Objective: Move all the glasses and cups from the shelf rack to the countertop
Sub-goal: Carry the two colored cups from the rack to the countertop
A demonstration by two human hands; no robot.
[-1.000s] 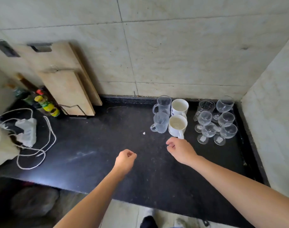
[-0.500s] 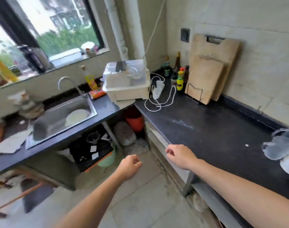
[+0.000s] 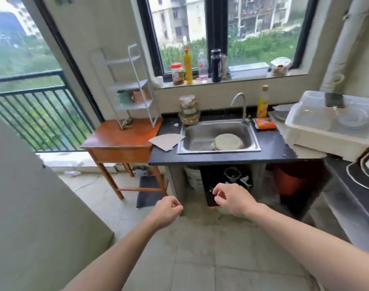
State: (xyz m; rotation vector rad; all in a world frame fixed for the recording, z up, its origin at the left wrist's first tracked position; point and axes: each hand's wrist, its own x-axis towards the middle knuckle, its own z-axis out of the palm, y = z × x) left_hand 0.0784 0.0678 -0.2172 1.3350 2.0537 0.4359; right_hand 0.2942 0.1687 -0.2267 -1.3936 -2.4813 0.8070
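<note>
A white wire shelf rack [image 3: 133, 87] stands on a small wooden table [image 3: 122, 139] at the left of the sink. On its middle shelf sit a green cup [image 3: 123, 97] and a pinkish-orange cup [image 3: 140, 95]. My left hand [image 3: 167, 212] is a loose fist held low over the floor, holding nothing. My right hand [image 3: 234, 199] hangs beside it with fingers curled in, also holding nothing. Both hands are far below and in front of the rack. The black countertop [image 3: 269, 148] runs from the sink to the right edge.
A steel sink [image 3: 218, 136] holds plates. A white dish-drainer box [image 3: 334, 124] fills the counter's right end. Bottles line the window sill [image 3: 200, 80]. A grey cabinet [image 3: 32, 206] stands close at my left. Tiled floor [image 3: 196, 248] lies open ahead.
The view has swung left, from the counter with the set-down glasses and mugs, past the corner, to the sink and shelf rack. Both hands stay empty and held in front.
</note>
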